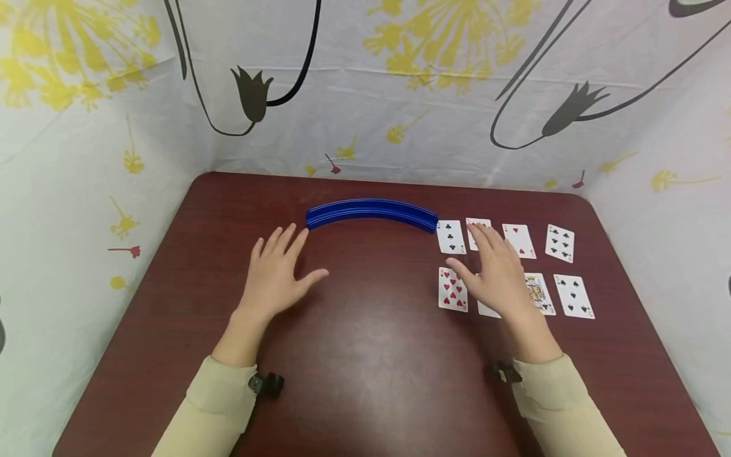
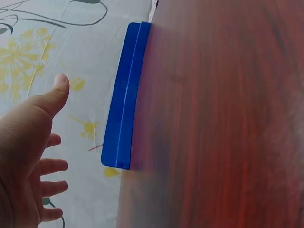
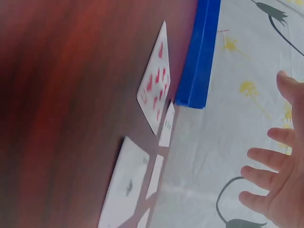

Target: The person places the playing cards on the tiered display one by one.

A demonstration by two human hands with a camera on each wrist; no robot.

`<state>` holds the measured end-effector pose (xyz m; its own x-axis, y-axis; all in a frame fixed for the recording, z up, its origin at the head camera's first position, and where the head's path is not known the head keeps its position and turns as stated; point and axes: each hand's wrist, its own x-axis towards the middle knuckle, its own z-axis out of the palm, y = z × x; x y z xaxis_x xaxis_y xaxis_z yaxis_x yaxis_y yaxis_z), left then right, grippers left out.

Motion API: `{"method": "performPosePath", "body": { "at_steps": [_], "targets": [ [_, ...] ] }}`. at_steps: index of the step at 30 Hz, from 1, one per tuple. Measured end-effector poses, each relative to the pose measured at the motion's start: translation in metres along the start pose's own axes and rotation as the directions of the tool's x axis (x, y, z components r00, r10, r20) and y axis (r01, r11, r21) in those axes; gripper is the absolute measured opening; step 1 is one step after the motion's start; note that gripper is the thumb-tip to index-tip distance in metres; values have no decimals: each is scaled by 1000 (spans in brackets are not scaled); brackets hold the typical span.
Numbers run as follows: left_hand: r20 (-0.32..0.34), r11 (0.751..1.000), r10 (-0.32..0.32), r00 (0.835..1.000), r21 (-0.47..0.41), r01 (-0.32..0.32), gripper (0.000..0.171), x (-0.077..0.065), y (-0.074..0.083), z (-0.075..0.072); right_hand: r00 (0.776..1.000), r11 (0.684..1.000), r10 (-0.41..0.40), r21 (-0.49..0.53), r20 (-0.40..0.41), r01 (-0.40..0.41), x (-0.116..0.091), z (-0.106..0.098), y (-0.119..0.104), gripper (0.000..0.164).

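Note:
My left hand (image 1: pixel 273 278) is held out over the table with its fingers spread and nothing in it. Its fingertips are near the left end of a curved blue card holder (image 1: pixel 371 207), which has no cards in it. Also empty, my right hand (image 1: pixel 501 274) reaches over two rows of face-up playing cards with its fingers extended. It partly hides a lower-row card (image 1: pixel 488 310) and an upper-row card (image 1: pixel 478 223). A hearts card (image 1: pixel 453 289) lies left of its thumb, below a clubs card (image 1: pixel 448 237).
Right of the hand lie a king (image 1: pixel 539 293), a spades card (image 1: pixel 573 296), a low hearts card (image 1: pixel 519 241) and a black-suited card (image 1: pixel 559 243). The dark red-brown table (image 1: pixel 365 355) meets a patterned white cloth (image 1: pixel 354 114) at the back and sides.

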<state>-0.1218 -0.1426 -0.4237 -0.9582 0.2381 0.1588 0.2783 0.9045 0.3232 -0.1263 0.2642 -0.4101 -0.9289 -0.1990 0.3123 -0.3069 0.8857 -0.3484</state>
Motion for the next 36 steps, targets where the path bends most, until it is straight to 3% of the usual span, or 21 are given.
{"method": "performPosePath", "body": {
  "at_steps": [17,36],
  "targets": [
    [-42,1000,18,999,-10,-18,87,15,-8,-8,997,996,80,31,15,-80,7,-31,20,65],
    [12,1000,-23,1000,2,23,87,22,-17,-7,993,993,119,-7,26,-119,6,-42,54,62]
  ]
}}
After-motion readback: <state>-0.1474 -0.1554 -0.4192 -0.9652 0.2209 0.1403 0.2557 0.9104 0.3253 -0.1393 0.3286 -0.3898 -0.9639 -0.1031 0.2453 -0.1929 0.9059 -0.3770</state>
